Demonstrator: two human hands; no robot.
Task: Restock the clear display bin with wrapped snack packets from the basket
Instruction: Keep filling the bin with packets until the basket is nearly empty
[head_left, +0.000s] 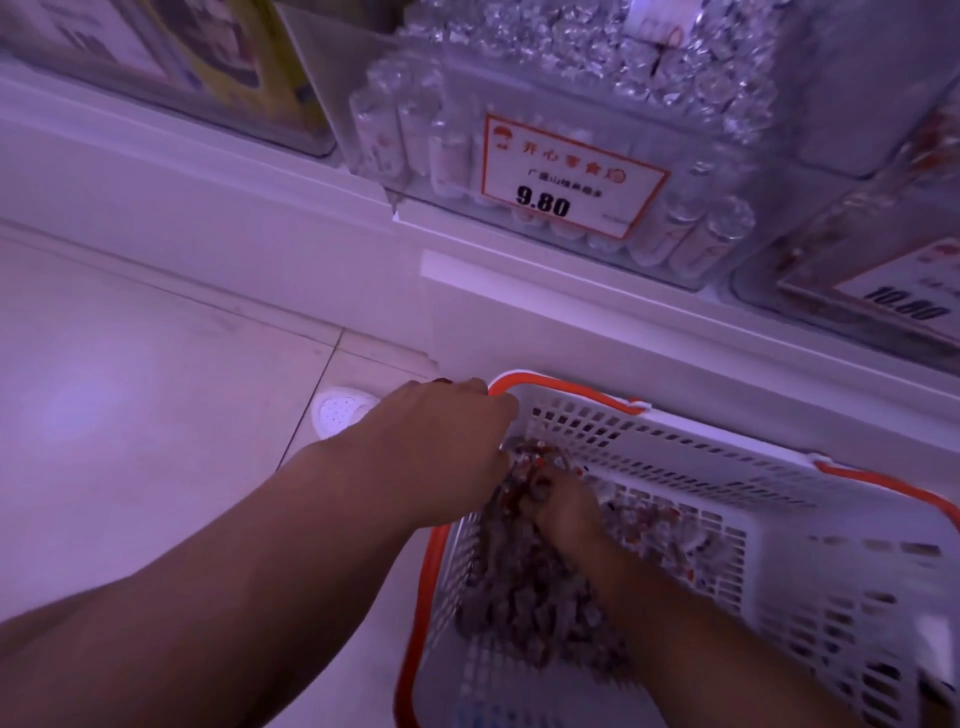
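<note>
- Your right hand (563, 506) is down inside the basket (675, 467), fingers curled into the heap of wrapped snack packets (524, 577); it looks closed around a clump of them, though blur hides exactly how many it has.
- Your left hand (447, 441) sits just beside it, over the basket's near corner, palm down with the fingers dipping toward the same heap. You can't tell from here whether it is gripping packets or only pressing against them.
- Under and behind both hands the packets lie loose across the basket floor, thickest right below your right wrist and thinner further out to that hand's far side. They are too many and too smeared to count.
- Beyond your hands, up on the shelf (363, 218), stands the clear display bin (597, 156) with one price tag (566, 176) reading 9.80. It already looks well filled with clear-wrapped pieces.
- Counted: two hands, one basket, one target bin, and part of a second bin (883, 280) to its right with its own tag.
- Progress, as a judgement: you are at the scooping step. Plenty of stock remains in the basket, so the lift up to the bin and more handfuls are left.
</note>
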